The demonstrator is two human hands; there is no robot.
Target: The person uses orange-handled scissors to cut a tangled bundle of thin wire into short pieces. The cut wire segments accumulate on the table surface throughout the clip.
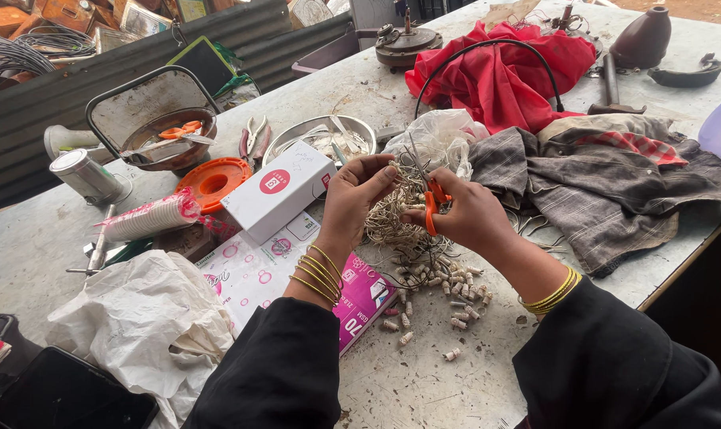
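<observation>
Tangled pale wire bundle (392, 214) (knotty) between left hand (352, 199) and orange-handled scissors (432, 202).

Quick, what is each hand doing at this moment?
Left hand: closed, pinching the tangled bundle of thin wires.
Right hand: closed on the orange-handled scissors, blades at the bundle.

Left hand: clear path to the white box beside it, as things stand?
Probably not right away. The left hand is pinching the tangle of thin wires, so it's occupied. The white box lies just to its left on the table, nothing between them.
</observation>
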